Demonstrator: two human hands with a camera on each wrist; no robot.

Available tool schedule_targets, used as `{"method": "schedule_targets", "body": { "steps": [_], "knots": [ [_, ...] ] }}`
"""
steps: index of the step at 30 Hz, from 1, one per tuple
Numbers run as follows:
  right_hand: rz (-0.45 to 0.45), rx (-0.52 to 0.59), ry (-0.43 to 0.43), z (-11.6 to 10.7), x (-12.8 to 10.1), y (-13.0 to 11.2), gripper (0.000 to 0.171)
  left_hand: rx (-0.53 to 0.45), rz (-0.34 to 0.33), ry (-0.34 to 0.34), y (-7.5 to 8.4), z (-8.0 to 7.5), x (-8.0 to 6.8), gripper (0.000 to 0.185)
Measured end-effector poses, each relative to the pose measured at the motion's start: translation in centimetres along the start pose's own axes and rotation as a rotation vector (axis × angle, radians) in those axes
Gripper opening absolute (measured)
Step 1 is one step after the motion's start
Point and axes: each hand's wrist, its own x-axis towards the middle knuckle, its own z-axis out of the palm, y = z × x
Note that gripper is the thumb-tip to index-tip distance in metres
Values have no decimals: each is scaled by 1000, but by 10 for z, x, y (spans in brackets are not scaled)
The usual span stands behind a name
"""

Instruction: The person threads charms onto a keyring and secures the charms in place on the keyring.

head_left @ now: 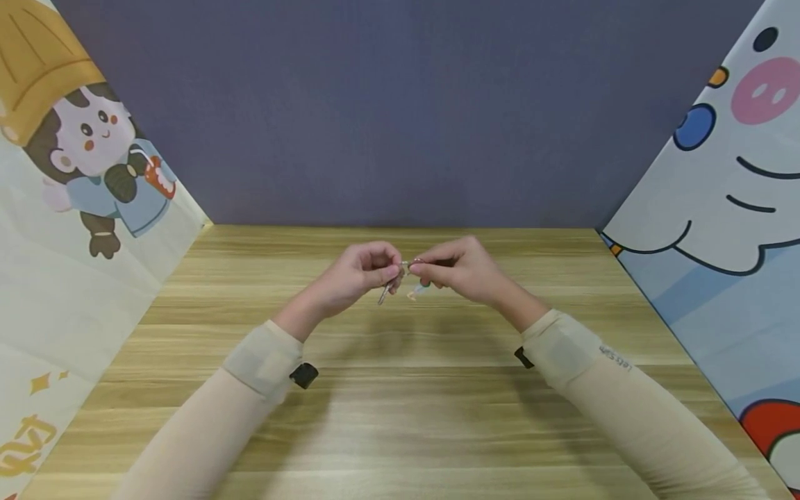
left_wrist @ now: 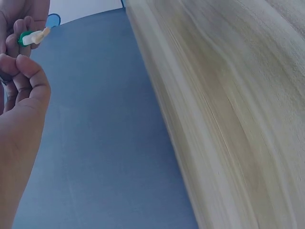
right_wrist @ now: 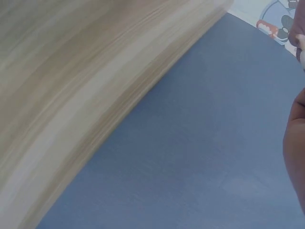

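Both hands meet above the middle of the wooden table (head_left: 400,417). My left hand (head_left: 390,272) pinches a small metal key ring (head_left: 409,264) between thumb and fingers. A slim metal key (head_left: 385,294) hangs from it. My right hand (head_left: 421,272) pinches the same ring from the other side, and a small pale charm (head_left: 414,293) dangles below it. The left wrist view shows my left hand's (left_wrist: 21,81) curled fingers and a green and cream charm (left_wrist: 31,37) at the top left. Only the edge of my right hand (right_wrist: 296,138) shows in the right wrist view.
A dark blue wall (head_left: 400,104) closes the back of the table. A cartoon panel (head_left: 75,208) stands along the left side and another cartoon panel (head_left: 725,208) along the right. Both forearms wear beige sleeves (head_left: 262,361).
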Motion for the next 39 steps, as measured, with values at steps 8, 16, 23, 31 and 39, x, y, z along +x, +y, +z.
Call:
{"method": "schedule_targets", "body": {
  "steps": [8, 16, 23, 31, 39],
  "knots": [
    [-68, 94, 76, 6, -7, 10, 15, -42, 9, 34, 0, 5, 3, 9],
    [-13, 171, 159, 12, -10, 10, 17, -72, 27, 88, -1, 9, 6, 8],
    [-49, 200, 195, 19, -11, 10, 16, -142, 35, 149, -4, 13, 8, 15],
    [-77, 275, 236, 27, -9, 11, 17, -264, 30, 172, -5, 14, 9, 22],
    [-125, 248, 251, 27, -9, 12, 14, -269, 22, 144, -3, 13, 8, 20]
  ]
}}
